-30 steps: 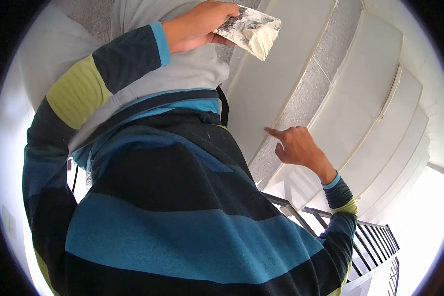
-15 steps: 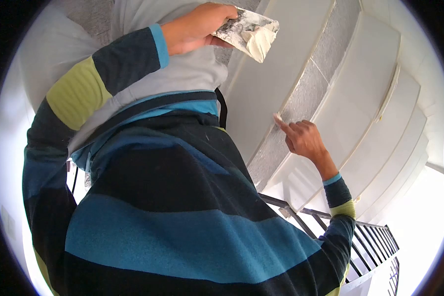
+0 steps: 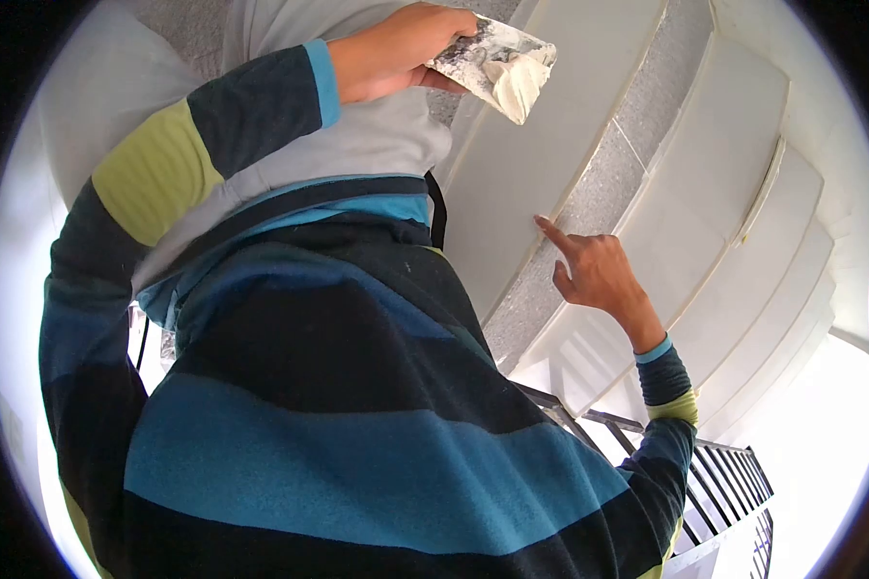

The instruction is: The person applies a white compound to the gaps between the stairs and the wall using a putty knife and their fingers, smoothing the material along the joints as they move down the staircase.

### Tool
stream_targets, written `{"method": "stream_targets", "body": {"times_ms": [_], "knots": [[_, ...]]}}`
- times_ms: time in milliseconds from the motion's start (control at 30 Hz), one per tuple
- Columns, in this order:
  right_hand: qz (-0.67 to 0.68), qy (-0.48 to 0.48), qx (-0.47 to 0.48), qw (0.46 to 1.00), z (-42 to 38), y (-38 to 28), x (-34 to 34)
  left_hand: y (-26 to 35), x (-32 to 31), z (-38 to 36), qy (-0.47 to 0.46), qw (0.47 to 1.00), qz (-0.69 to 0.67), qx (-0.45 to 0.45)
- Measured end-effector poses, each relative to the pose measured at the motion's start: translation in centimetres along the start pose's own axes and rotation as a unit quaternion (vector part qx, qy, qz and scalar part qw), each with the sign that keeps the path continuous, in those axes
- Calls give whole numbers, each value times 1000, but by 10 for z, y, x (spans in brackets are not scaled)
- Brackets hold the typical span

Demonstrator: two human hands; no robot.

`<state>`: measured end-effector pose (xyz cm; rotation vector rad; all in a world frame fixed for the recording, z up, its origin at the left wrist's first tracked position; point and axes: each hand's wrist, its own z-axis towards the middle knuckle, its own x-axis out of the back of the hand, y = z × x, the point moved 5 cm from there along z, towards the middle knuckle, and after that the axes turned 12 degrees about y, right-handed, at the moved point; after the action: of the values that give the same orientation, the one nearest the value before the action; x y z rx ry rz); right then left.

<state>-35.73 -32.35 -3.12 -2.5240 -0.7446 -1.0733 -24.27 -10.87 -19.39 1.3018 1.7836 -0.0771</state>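
My left hand (image 3: 401,53) grips the near edge of a flat, paste-smeared plate (image 3: 463,60), with the thumb on top and fingers beneath. A thick lump of off-white paste (image 3: 518,79) sits on the plate's far end. Farther down on the right, my right hand (image 3: 597,270) holds nothing. Its index finger is stretched out and the thumb stands apart, while the other fingers are curled. The index fingertip lies at the long seam between a white stair panel (image 3: 521,145) and a speckled grey stone tread (image 3: 599,198); whether it touches cannot be made out.
More white panels (image 3: 710,164) run in steps toward the right, one with a paste-marked edge strip (image 3: 765,188). A black metal railing (image 3: 734,478) stands at the lower right. My striped top and light trousers (image 3: 357,135) fill the middle and upper left.
My right index finger has straightened and its tip moved slightly up along the seam. The thumb has come away from it, and the white paste on the fingertip no longer shows.
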Motion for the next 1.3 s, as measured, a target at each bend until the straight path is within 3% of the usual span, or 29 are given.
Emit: {"method": "stream_targets", "body": {"times_ms": [333,533,667,767,833,1033,1167,1233,1300], "knots": [[60,-35,-3,998,-26,-28,-27,-3,-2,3,-13,1000,-1,11],[203,-108,46,972,-48,-43,-50,-5,1,5,-7,1000,-17,21],[228,-77,22,970,-46,-45,-45,-8,1,8,-17,999,-25,22],[152,-43,-15,987,-44,-38,-48,-5,-2,6,-34,999,-39,17],[-13,37,47,998,-50,-33,-59,-3,0,3,-17,1000,-17,19],[23,169,140,975,-64,-29,-45,-5,1,3,-28,999,-27,19],[40,160,83,983,-40,-30,-27,-3,0,2,-29,999,-21,13],[-4,99,31,995,-28,-27,-25,-3,0,0,-32,999,-13,13],[-13,81,35,996,-27,-24,-30,-3,1,0,-26,999,-13,15]]}}
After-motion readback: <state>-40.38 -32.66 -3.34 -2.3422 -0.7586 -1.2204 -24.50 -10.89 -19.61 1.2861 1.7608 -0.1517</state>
